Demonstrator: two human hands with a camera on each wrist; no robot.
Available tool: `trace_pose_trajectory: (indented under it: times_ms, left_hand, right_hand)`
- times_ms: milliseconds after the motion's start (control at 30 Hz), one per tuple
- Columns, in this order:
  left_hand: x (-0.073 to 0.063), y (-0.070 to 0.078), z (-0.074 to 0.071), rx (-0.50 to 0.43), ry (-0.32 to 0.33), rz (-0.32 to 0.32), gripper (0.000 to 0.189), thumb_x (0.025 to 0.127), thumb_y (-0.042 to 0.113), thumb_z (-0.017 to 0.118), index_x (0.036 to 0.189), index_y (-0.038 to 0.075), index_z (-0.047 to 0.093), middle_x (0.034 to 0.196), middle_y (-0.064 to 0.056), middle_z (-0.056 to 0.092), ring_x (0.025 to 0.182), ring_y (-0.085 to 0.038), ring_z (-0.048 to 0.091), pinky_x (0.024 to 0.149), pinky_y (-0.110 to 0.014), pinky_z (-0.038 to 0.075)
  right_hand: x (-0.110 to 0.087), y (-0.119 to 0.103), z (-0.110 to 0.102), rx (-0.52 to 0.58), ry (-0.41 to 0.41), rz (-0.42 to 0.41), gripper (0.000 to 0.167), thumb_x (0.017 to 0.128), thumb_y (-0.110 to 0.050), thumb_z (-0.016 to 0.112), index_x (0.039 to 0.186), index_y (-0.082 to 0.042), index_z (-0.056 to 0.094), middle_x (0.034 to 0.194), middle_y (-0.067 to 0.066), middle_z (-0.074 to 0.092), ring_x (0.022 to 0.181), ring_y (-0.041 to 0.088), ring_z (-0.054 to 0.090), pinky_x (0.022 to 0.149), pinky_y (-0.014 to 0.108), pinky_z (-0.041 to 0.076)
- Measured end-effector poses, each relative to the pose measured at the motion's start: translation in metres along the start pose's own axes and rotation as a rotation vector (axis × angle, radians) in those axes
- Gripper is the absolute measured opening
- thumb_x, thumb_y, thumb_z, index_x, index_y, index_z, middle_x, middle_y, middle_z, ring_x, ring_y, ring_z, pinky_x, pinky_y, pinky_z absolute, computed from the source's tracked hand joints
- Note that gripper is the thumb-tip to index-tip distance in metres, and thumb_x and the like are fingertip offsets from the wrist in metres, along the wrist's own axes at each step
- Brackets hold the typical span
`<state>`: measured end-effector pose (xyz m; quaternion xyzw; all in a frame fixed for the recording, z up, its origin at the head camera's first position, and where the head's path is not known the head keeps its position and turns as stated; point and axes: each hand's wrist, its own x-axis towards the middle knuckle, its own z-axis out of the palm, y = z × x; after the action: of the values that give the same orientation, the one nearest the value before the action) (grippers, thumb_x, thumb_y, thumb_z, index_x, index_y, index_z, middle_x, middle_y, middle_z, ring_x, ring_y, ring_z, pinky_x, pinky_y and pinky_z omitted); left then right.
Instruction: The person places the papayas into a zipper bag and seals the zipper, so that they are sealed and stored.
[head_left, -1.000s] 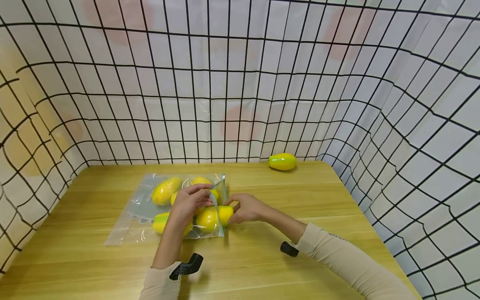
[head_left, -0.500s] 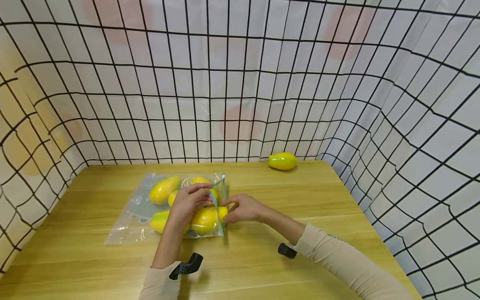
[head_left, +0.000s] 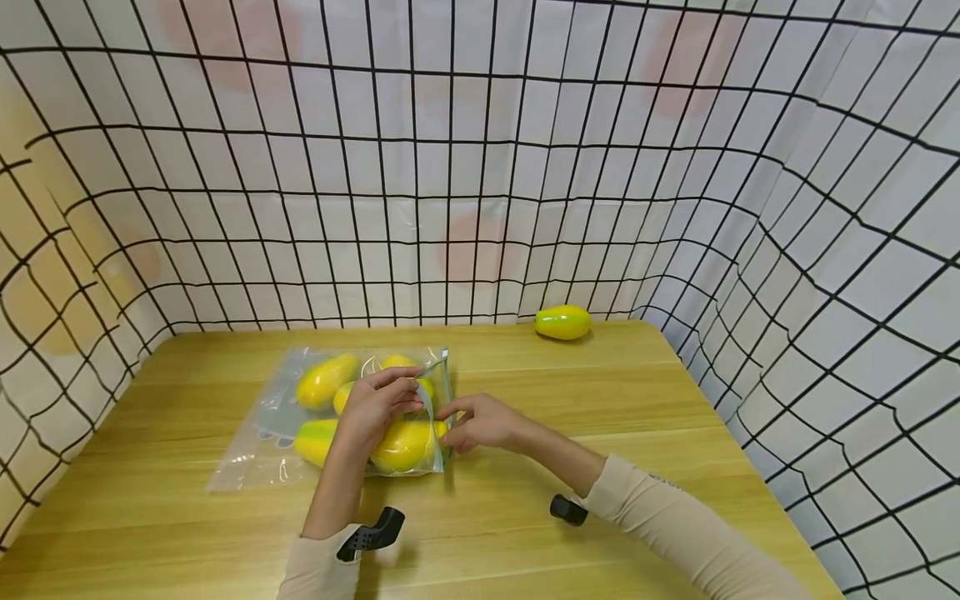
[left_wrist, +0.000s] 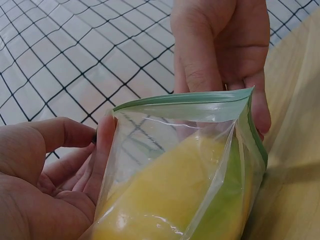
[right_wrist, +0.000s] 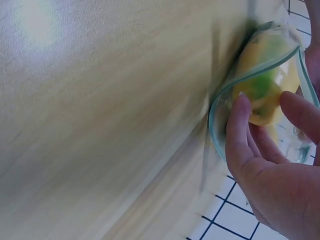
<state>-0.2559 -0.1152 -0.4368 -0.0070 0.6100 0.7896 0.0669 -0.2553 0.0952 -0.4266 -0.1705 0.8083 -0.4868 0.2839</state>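
A clear zip bag (head_left: 258,450) with a green seal lies on the table, its mouth facing right and several yellow-green papayas inside. My left hand (head_left: 375,408) is over the bag and pinches one edge of its mouth; in the left wrist view my left fingers (left_wrist: 102,142) are at the bag's upper corner. My right hand (head_left: 487,421) is at the mouth, fingertips just inside. Its fingers and thumb lie on either side of the end of a papaya (right_wrist: 265,107), most of which is in the bag. Another papaya (head_left: 326,379) lies at the bag's far left.
One loose papaya (head_left: 562,322) rests at the back edge of the wooden table (head_left: 600,392). A black wire grid (head_left: 480,200) over white sheeting surrounds the table at the back and sides.
The papaya at the bag's mouth has slid left, deeper into the bag, with my right hand following. Papayas inside have shifted slightly left. My left hand stays in place.
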Motion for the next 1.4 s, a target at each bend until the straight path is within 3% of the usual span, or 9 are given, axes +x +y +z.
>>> trace_pose_trajectory:
  times_ms: [533,1400]
  left_hand:
    - [0.001,0.0,0.001,-0.018,-0.012,0.008,0.033,0.1,0.001,0.056,0.129,-0.015,0.06,0.082,-0.004,0.066,0.066,-0.013,0.069,0.071,-0.025,0.064]
    - [0.0,0.0,0.002,-0.027,-0.001,0.018,0.032,0.1,0.0,0.057,0.128,-0.015,0.06,0.082,-0.004,0.067,0.065,-0.012,0.069,0.071,-0.023,0.063]
  right_hand:
    - [0.003,0.005,0.007,0.04,0.011,0.008,0.043,0.09,-0.015,0.069,0.131,-0.001,0.064,0.108,0.013,0.074,0.087,0.023,0.073,0.085,0.041,0.063]
    - [0.008,0.007,0.018,0.13,0.011,-0.007,0.033,0.087,-0.004,0.062,0.119,-0.003,0.069,0.096,0.009,0.073,0.082,0.017,0.069,0.083,0.039,0.063]
